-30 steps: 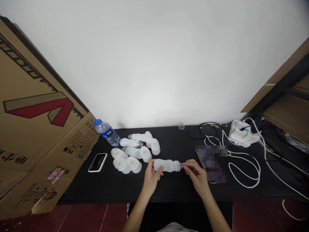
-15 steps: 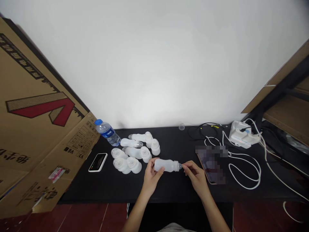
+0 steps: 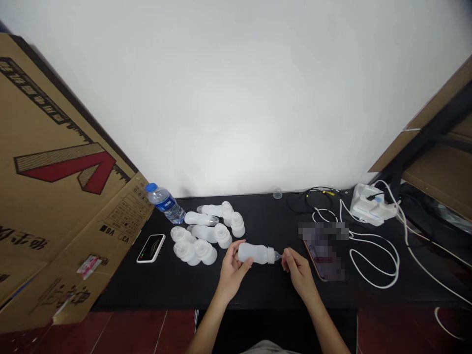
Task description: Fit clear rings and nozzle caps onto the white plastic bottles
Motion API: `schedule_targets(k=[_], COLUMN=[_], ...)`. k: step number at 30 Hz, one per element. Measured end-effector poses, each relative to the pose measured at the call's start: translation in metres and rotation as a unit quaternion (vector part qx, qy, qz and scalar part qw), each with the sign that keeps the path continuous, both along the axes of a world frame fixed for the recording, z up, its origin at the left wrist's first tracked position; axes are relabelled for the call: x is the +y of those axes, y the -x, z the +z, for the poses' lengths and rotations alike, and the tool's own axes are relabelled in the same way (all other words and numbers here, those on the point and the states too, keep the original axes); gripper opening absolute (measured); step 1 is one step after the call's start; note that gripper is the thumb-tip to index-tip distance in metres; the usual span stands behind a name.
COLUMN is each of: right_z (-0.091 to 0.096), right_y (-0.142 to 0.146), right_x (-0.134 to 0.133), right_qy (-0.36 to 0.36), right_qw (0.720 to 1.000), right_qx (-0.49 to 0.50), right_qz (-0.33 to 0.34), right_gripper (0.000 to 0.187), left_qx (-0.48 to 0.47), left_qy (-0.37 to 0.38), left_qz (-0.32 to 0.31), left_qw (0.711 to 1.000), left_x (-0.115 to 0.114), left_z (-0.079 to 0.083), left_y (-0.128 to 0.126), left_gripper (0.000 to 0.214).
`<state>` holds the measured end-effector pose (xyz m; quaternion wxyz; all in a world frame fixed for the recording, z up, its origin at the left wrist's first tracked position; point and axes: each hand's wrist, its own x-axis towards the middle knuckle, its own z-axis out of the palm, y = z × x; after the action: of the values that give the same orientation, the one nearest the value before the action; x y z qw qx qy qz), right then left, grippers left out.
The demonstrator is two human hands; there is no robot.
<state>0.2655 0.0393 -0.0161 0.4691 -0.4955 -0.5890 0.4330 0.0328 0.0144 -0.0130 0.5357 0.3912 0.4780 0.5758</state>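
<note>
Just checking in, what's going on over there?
A person holds a white plastic bottle over a black table, its body in the left hand, while the right hand is at its narrow tip. A cluster of similar bottles lies on the table to the left.

We see a milky-white plastic baby bottle (image 3: 257, 253) against a matte black worktop (image 3: 258, 211). A water bottle (image 3: 165, 204) shows a blue cap and a blue label. To the left, tan cardboard (image 3: 55, 211) carries a red and black chevron print. White cables (image 3: 398, 258) loop across the black, above dark red floor tiles (image 3: 125, 334).
</note>
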Motion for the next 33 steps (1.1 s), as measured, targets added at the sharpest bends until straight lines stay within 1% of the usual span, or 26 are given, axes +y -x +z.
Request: schedule_targets(k=[3,5,11,16,19,24,26,28,29,31,32,33], right_z=[0.002,0.004,0.003,-0.004,-0.006,-0.009,-0.008,-0.006,-0.005,-0.001,0.001,0.002], right_y=[-0.001,-0.002,0.0,0.001,0.001,-0.003,-0.003,-0.003,-0.003,-0.002,-0.001,-0.001], right_x=[-0.001,-0.001,0.0,0.0,-0.001,0.0,0.0,0.0,0.0,-0.001,-0.002,-0.002], right_qy=[0.007,0.011,0.022,0.001,-0.004,0.003,-0.004,-0.018,-0.026,-0.034,-0.033,-0.031], right_qw=[1.0,0.999,1.0,1.0,1.0,1.0,0.999,0.998,0.997,0.996,0.995,0.994], right_qx=[0.021,0.026,0.017,-0.018,-0.015,0.025,0.04,0.053,0.057,0.049,0.04,0.029], right_qz=[0.016,0.023,0.006,-0.012,-0.006,0.018,0.023,0.031,0.04,0.069,0.084,0.096], right_gripper=[0.049,0.046,0.055,0.058,0.059,0.056,0.051,0.036,0.034,0.05,0.054,0.053], left_qx=[0.007,0.009,0.009,0.013,0.019,0.028,0.03,0.03,0.029,0.027,0.026,0.026], left_qy=[0.007,0.007,-0.014,-0.023,-0.024,-0.021,-0.02,-0.02,-0.02,-0.019,-0.019,-0.018], left_qz=[0.008,0.003,-0.009,-0.015,-0.011,-0.003,-0.001,-0.004,-0.006,-0.009,-0.01,-0.011], left_qw=[1.0,1.0,1.0,1.0,0.999,0.999,0.999,0.999,0.999,0.999,0.999,0.999], left_x=[0.0,-0.001,0.0,0.0,0.0,0.0,-0.001,0.0,0.0,0.0,0.0,0.0], left_z=[0.0,0.0,-0.004,-0.007,-0.008,-0.007,-0.006,-0.006,-0.006,-0.006,-0.006,-0.006], left_y=[0.0,0.001,0.001,0.002,0.002,0.002,0.002,0.001,0.001,0.001,0.001,0.001], left_gripper=[0.06,0.06,0.058,0.056,0.057,0.058,0.059,0.059,0.059,0.059,0.059,0.059])
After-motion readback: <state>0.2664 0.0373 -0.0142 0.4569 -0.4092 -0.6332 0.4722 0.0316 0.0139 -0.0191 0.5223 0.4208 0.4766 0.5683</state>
